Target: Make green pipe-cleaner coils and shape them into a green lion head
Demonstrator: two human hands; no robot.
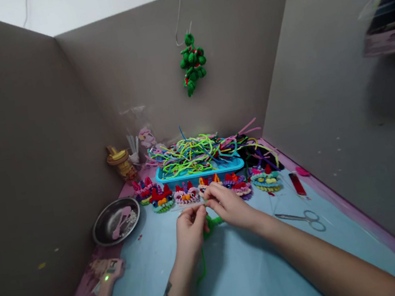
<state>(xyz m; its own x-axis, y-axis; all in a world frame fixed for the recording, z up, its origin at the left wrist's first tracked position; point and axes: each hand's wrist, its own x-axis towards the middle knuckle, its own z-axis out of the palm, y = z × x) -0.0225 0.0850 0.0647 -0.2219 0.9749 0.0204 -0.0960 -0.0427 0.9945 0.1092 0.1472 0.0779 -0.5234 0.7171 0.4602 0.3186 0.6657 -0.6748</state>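
Both of my hands meet over the light blue mat [258, 267] and pinch a green pipe cleaner [211, 224]. My left hand [190, 230] grips it from the left, and a green tail hangs down below this hand. My right hand [229, 204] pinches the coiled part from the right. Just beyond my fingers stands a row of several small colourful pipe-cleaner figures [185, 194]. Behind them a blue tray [200, 169] holds a heap of loose pipe cleaners in many colours.
A metal bowl [116, 221] with a pink tool lies at the left. A pink glue gun [103, 291] rests at the near left. Scissors [303, 219] and a red lighter [297, 184] lie at the right. A green pipe-cleaner ornament [192, 65] hangs on the cardboard back wall.
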